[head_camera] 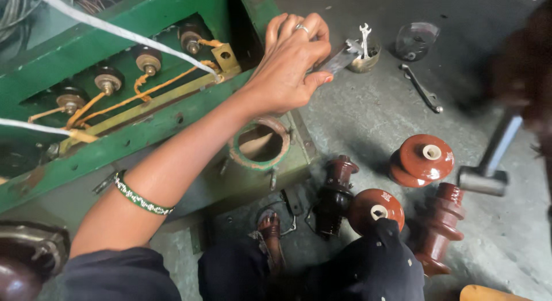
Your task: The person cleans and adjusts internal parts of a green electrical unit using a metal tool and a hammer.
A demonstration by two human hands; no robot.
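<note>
While the left hand (pixel 290 59) at 12 o'clock pinches a flat spanner (pixel 339 60) by its end, head over the tin (pixel 368 58) beside the green tank (pixel 144 134), the blurred right hand (pixel 520 71) at 3 o'clock sits above the hammer (pixel 486 177), grip unreadable, insulators (pixel 422 157) stood aside at 5 o'clock

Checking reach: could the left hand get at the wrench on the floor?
Probably yes: the wrench lies close to the left hand across bare floor, though that hand already grips a flat tool.
</note>
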